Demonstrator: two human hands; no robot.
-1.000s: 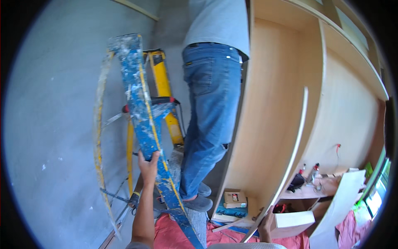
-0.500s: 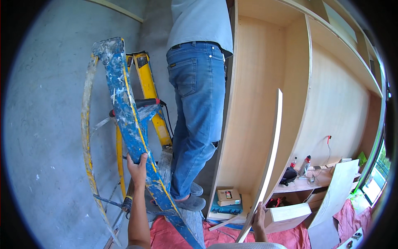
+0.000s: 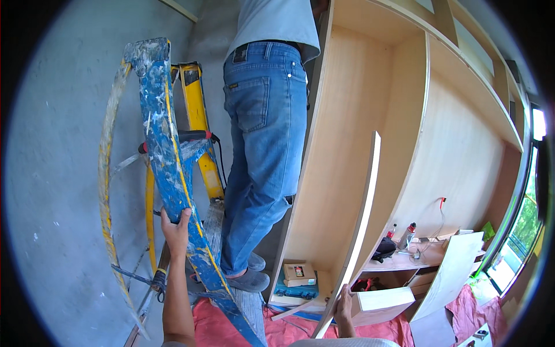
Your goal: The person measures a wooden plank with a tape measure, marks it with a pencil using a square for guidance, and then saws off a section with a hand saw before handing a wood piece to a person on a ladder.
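My left hand [image 3: 176, 232] is wrapped round the side rail of a paint-splattered blue and yellow stepladder [image 3: 163, 147]. In my right hand [image 3: 344, 309] is a long, narrow pale wooden strip [image 3: 362, 214], standing nearly upright and leaning slightly right, in front of a tall open wooden cabinet [image 3: 361, 104]. Between the ladder and the cabinet a co-worker in blue jeans [image 3: 263, 139] stands on a worn plank [image 3: 250, 306], one arm raised to the cabinet's upper edge. A dark, corded power tool [image 3: 193, 136] with red parts rests on the ladder, partly hidden by the rail.
Inside the cabinet's bottom lie a cardboard box [image 3: 299, 274] and a teal case [image 3: 295, 290]. Bottles [image 3: 407, 236] stand on a low shelf at right, beside a leaning pale panel [image 3: 448, 274] and a wooden box [image 3: 381, 306]. Red sheeting [image 3: 289, 328] covers the floor; a grey wall [image 3: 63, 173] rises at left.
My view has turned slightly, so most things sit further left in the picture. Both hands keep their holds on the ladder and the strip. The co-worker remains on the plank.
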